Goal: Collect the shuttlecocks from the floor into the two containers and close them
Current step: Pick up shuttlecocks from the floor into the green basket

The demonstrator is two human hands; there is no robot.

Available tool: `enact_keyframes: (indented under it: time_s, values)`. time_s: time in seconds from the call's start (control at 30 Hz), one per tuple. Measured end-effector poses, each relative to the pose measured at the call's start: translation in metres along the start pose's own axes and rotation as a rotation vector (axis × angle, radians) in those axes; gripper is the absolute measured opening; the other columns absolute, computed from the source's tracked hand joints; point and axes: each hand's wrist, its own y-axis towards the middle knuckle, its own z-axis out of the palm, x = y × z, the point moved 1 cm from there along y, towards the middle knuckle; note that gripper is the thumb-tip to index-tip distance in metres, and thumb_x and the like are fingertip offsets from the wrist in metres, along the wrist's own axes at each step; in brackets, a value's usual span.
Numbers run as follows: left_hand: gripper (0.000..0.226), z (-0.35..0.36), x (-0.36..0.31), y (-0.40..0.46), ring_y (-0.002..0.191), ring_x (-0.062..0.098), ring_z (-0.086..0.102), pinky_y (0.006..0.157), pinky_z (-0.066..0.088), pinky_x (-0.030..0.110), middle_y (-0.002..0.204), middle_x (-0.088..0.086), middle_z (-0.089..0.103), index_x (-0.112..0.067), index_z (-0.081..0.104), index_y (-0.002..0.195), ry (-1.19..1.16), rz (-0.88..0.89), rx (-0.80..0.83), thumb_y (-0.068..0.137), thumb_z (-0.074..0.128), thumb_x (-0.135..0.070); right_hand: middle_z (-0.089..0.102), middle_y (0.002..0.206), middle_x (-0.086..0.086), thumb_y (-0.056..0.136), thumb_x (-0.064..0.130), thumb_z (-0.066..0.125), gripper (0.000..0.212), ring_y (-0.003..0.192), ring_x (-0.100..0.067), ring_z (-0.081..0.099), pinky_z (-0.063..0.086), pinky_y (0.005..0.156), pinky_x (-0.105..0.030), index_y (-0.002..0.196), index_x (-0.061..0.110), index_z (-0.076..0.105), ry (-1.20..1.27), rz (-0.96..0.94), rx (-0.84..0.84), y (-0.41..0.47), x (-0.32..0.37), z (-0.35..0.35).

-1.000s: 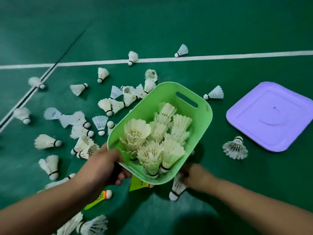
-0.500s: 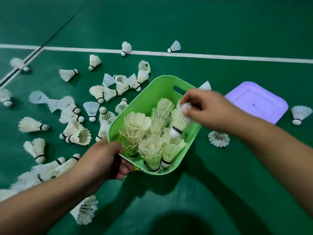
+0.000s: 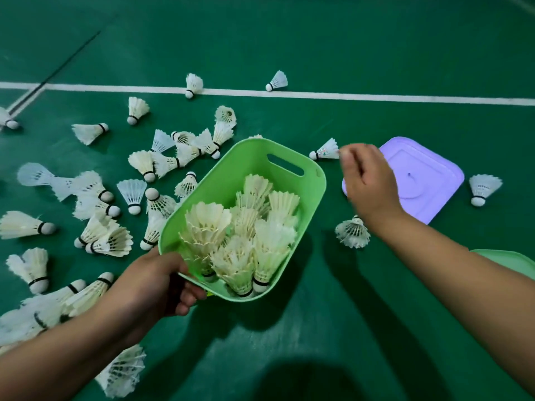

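Observation:
My left hand grips the near left rim of a light green container, held tilted above the floor. Several white shuttlecocks stand packed inside it. My right hand hangs to the right of the container with loosely curled fingers and holds nothing. Its fingertips are at the feather skirt of a shuttlecock lying on the floor. Another shuttlecock lies below my right wrist. Many loose shuttlecocks are scattered over the floor to the left.
A purple square lid lies on the green court floor at the right, with one shuttlecock beyond it. A pale green plastic edge shows at the right border. A white court line crosses the back.
My right hand picked a shuttlecock from under the container, dropped it inside, and has moved right to the shuttlecock by the purple lid. My left hand keeps its grip.

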Motion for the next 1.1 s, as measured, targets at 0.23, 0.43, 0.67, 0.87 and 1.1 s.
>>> enact_keyframes:
  time_s: [0.23, 0.43, 0.67, 0.87, 1.1]
  values:
    - [0.015, 0.012, -0.002, 0.009, 0.025, 0.015, 0.04, 0.028, 0.032, 0.015, 0.038, 0.015, 0.053, 0.005, 0.045, 0.08, -0.011, 0.0, -0.051, 0.088, 0.033, -0.001, 0.017, 0.15, -0.018, 0.086, 0.029, 0.062, 0.058, 0.13, -0.039, 0.033, 0.033, 0.104, -0.042, 0.139, 0.03, 0.039, -0.587, 0.492, 0.772, -0.044, -0.139, 0.031]
    - [0.013, 0.014, 0.005, 0.009, 0.027, 0.017, 0.042, 0.032, 0.035, 0.016, 0.042, 0.019, 0.056, 0.004, 0.046, 0.09, -0.028, 0.04, -0.067, 0.086, 0.034, 0.002, 0.055, 0.096, -0.016, 0.092, 0.012, 0.044, 0.02, 0.088, -0.033, 0.053, 0.043, 0.077, -0.042, 0.109, 0.002, 0.048, -0.172, 0.569, 0.086, -0.013, -0.117, 0.022]
    - [0.01, 0.011, 0.006, 0.012, 0.028, 0.018, 0.043, 0.031, 0.034, 0.018, 0.043, 0.019, 0.057, -0.003, 0.042, 0.086, 0.011, 0.045, -0.06, 0.088, 0.034, 0.002, 0.055, 0.079, 0.001, 0.088, 0.001, 0.049, 0.02, 0.059, -0.01, 0.052, 0.045, 0.048, -0.02, 0.094, 0.02, 0.051, 0.4, 0.372, 0.375, 0.046, 0.031, -0.015]
    - [0.009, 0.01, 0.004, 0.008, 0.029, 0.018, 0.043, 0.03, 0.033, 0.019, 0.045, 0.018, 0.057, 0.0, 0.045, 0.087, 0.046, 0.069, -0.002, 0.086, 0.036, 0.002, 0.057, 0.077, 0.0, 0.082, 0.007, 0.062, 0.03, 0.04, -0.006, 0.057, 0.045, 0.04, -0.018, 0.102, 0.026, 0.051, -0.169, 0.174, 0.9, 0.016, 0.063, 0.019]
    - [0.015, -0.01, 0.011, -0.001, 0.029, 0.02, 0.043, 0.035, 0.035, 0.018, 0.046, 0.022, 0.056, -0.004, 0.05, 0.082, 0.06, 0.065, -0.016, 0.083, 0.038, 0.005, 0.056, 0.12, -0.011, 0.096, 0.046, 0.039, 0.043, 0.096, -0.023, 0.057, 0.047, 0.079, -0.034, 0.121, 0.012, 0.05, -0.655, -0.21, 1.176, -0.011, 0.082, 0.067]
